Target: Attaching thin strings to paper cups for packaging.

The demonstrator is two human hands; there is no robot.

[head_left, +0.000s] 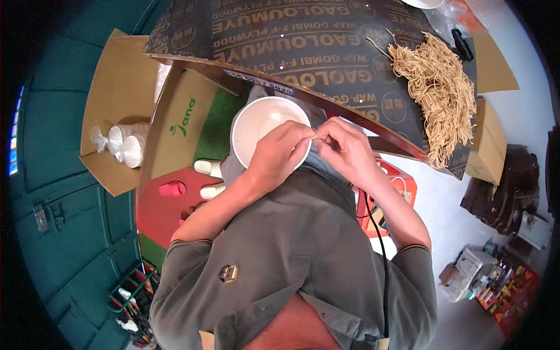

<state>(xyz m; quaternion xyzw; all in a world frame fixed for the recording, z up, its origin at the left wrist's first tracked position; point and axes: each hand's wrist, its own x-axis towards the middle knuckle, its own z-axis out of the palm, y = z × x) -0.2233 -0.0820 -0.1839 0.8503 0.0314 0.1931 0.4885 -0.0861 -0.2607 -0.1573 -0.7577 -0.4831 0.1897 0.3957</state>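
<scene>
A white round tub (244, 133) sits in my lap, tilted so its inside shows. Over its right side, my left hand (281, 151) is closed in a pinch, thumb and forefinger together. My right hand (349, 150) pinches from the other side, just right of the rim, with the fingertips of both hands almost touching. Between them is a short bit of thin, pale cord (315, 136); most of it is hidden by the fingers. Up on the dark board, at its right end, lies a tangled heap of tan cords (438, 93), out of reach of both hands' present grip.
The dark printed plywood tabletop (303, 44) has its near edge just beyond the tub. A black object (462, 45) lies beside the cords. At left, an open cardboard box (116, 76) holds bagged white cups (132, 150). A red plastic stool (408, 185) stands to my right.
</scene>
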